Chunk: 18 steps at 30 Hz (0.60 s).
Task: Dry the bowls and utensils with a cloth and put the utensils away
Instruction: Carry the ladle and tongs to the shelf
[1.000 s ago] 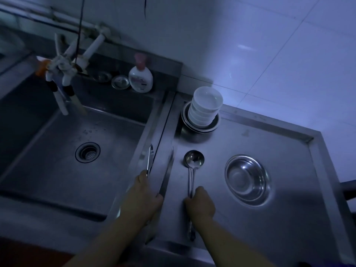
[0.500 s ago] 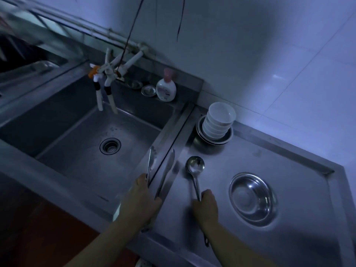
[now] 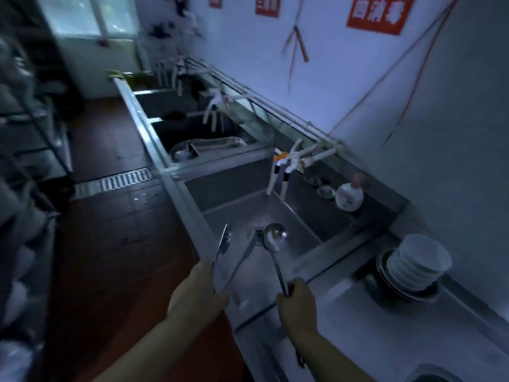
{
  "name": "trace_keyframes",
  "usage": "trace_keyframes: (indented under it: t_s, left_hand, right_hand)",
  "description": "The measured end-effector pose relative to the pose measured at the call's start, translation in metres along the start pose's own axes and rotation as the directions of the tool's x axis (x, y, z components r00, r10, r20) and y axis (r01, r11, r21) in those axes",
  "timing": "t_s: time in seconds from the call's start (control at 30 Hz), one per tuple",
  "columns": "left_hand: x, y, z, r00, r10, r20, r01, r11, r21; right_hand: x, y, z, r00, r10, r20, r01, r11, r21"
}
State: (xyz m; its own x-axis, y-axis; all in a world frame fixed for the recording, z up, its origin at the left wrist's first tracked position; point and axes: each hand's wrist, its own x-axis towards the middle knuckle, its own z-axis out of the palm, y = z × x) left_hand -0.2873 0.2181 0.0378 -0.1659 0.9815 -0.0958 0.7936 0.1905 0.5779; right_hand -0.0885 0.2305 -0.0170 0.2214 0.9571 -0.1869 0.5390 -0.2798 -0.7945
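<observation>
My left hand [image 3: 197, 292] grips a pair of metal tongs [image 3: 224, 253], whose two arms spread apart and point up over the sink's front edge. My right hand [image 3: 297, 307] is closed on the handle of a steel ladle [image 3: 275, 238], lifted above the sink [image 3: 292, 216] with its bowl facing me. A stack of white bowls [image 3: 418, 261] rests on metal plates at the back of the steel counter [image 3: 385, 326], to the right. No cloth is visible.
A soap bottle [image 3: 349, 195] and small dishes stand on the ledge behind the sink, under white taps [image 3: 289, 164]. More sinks run away to the left, one holding a metal tray [image 3: 212, 146]. The brown floor with a drain grate [image 3: 121, 180] lies at the left.
Both hands have lifted the tongs and the ladle off the counter. The view has swung left and up, showing the row of sinks and floor; the steel bowl is almost out of view.
</observation>
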Motion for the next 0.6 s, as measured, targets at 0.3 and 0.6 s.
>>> trace_keyframes:
  t_s: [0.3, 0.6]
  left_hand:
    - [-0.034, -0.102, -0.150, 0.904, -0.165, -0.394, 0.210, 0.975, 0.074]
    - [-0.062, -0.192, -0.312, 0.729, -0.163, -0.665, 0.296, 0.951, 0.091]
  right_hand:
    - [-0.028, -0.164, 0.094, 0.903, -0.360, 0.232, 0.340, 0.932, 0.123]
    - [-0.085, -0.334, 0.214, 0.686, -0.660, 0.305, 0.587, 0.751, 0.303]
